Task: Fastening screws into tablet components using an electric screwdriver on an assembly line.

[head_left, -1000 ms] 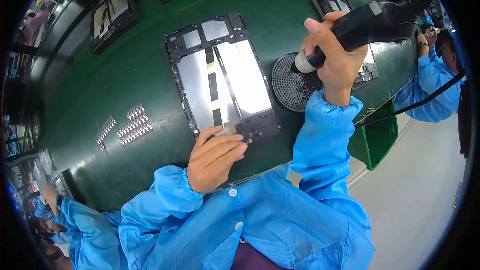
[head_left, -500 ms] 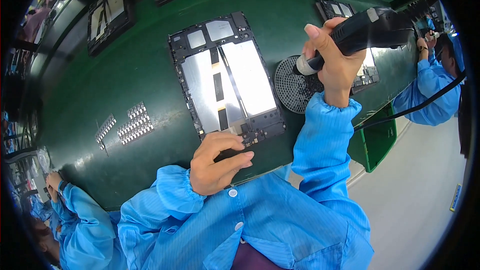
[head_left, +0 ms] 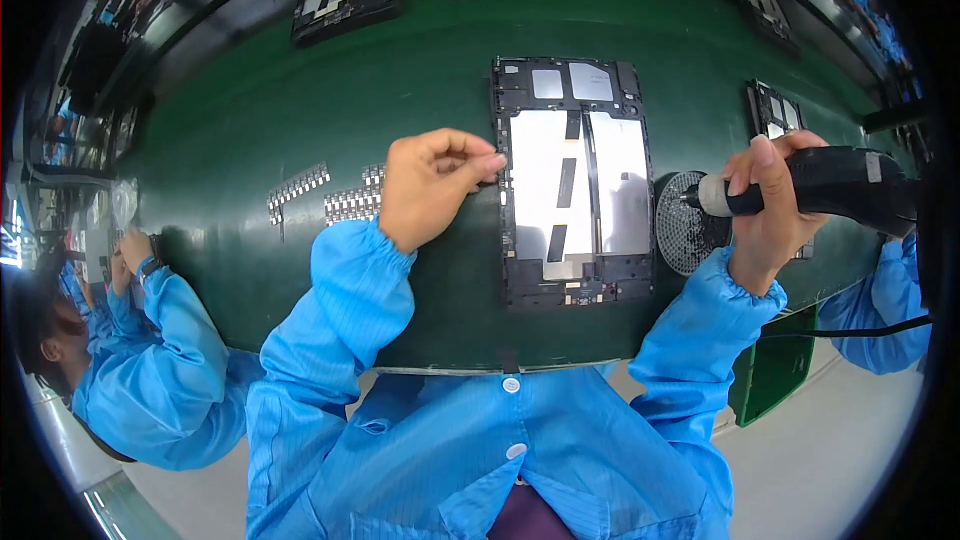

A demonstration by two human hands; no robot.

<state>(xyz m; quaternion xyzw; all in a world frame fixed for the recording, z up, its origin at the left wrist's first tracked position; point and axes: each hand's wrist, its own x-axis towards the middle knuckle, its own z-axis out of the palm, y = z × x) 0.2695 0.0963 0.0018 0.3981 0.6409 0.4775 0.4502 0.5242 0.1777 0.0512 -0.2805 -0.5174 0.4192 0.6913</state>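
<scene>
A tablet chassis (head_left: pixel 545 270), black-framed with silver metal plates and dark strips, lies flat on the green bench. At its left edge is my left hand (head_left: pixel 425 185), thumb and fingertips pinched together. Whether something small sits in that pinch, or it only touches the frame, I cannot tell. My right hand (head_left: pixel 772 200) is wrapped round a black electric screwdriver (head_left: pixel 850 180) with a pale collar near its tip. The tip points left, over a round grey dotted dish (head_left: pixel 680 245) that holds small dark pieces, right of the chassis.
Strips of small metallic parts (head_left: pixel 352 204) lie left of the chassis, partly behind my left forearm. More tablet chassis (head_left: pixel 345 15) lie along the back, and another (head_left: pixel 772 110) is at the right. A green bin (head_left: pixel 775 380) hangs below the right edge. A co-worker (head_left: pixel 150 370) sits at the left.
My left hand has moved from the chassis's lower edge to its left edge and closed into a pinch. The screwdriver stays over the dish, now held more level. The whole view has turned.
</scene>
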